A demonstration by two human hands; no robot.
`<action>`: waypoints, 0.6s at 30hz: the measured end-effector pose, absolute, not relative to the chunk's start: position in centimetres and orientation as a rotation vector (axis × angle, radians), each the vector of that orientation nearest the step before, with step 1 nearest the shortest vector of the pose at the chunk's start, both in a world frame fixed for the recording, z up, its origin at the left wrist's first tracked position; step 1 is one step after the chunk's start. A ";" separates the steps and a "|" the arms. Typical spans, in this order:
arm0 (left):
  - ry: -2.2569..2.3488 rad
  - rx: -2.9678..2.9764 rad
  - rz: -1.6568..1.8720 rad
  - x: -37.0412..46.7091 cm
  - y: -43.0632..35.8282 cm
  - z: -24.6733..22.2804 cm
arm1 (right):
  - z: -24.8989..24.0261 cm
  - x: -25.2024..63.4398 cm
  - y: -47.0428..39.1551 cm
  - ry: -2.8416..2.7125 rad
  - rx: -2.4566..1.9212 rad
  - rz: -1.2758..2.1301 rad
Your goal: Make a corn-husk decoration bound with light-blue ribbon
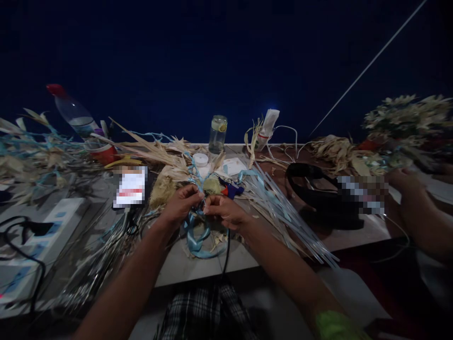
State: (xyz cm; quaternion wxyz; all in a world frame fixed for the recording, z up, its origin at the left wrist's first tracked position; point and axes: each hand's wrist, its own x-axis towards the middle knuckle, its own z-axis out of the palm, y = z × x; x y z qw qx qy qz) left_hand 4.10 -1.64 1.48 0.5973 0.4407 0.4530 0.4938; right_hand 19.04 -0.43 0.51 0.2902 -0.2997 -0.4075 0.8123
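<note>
Close together over the front of the table, my left hand [186, 200] and my right hand [224, 210] both pinch a light blue ribbon [198, 245]. Its loops hang below my fingers onto the table. A thin stem seems to run up between the hands, but its detail is too dark to make out. Just beyond my right hand lies a blue and orange-red object [233, 190], partly covered. Dry, pale husks [173, 153] spread behind my hands, and a tan fibrous clump [164, 186] sits beside my left hand.
Clear sticks [300, 226] lie to the right, near a black strap-like device [318, 203]. Another person's hand [410, 193] holds a phone there. Leftward are thin wires [99, 264], scissors [132, 225], a power strip [65, 217] and a tilted bottle [72, 108]. A jar [217, 134] stands behind.
</note>
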 end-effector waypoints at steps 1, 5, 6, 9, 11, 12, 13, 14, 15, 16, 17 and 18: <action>1.047 1.036 1.143 4.1 -1.6 1.4 | 0.4 19.0 -0.4 -1.087 -0.798 2.166; 1.040 1.092 1.131 4.3 -1.6 1.3 | -0.2 18.8 -0.5 -1.131 -0.837 2.145; 1.045 1.092 1.125 4.3 -1.6 1.3 | -0.3 18.7 -0.5 -1.156 -0.852 2.123; 1.041 1.083 1.111 4.2 -1.6 1.3 | -0.2 18.8 -0.5 -1.233 -0.883 2.054; 1.031 1.099 1.110 4.1 -1.5 1.3 | 0.2 19.0 -0.5 -1.289 -0.898 2.045; 1.025 1.109 1.112 4.0 -1.5 1.2 | 0.4 19.1 -0.5 -1.311 -0.904 2.048; 1.021 1.116 1.118 3.9 -1.4 1.2 | 0.7 19.2 -0.5 -1.327 -0.910 2.046; 1.019 1.120 1.122 3.9 -1.3 1.2 | 0.9 19.3 -0.5 -1.336 -0.916 2.036; 1.020 1.121 1.126 3.9 -1.3 1.1 | 1.1 19.3 -0.6 -1.337 -0.922 2.018; 1.023 1.118 1.132 3.8 -1.3 1.1 | 1.2 19.2 -0.6 -1.336 -0.931 1.992; 1.029 1.117 1.134 3.8 -1.3 1.1 | 1.3 19.1 -0.7 -1.332 -0.940 1.962; 1.035 1.118 1.136 3.8 -1.3 1.1 | 1.2 19.0 -0.8 -1.325 -0.944 1.934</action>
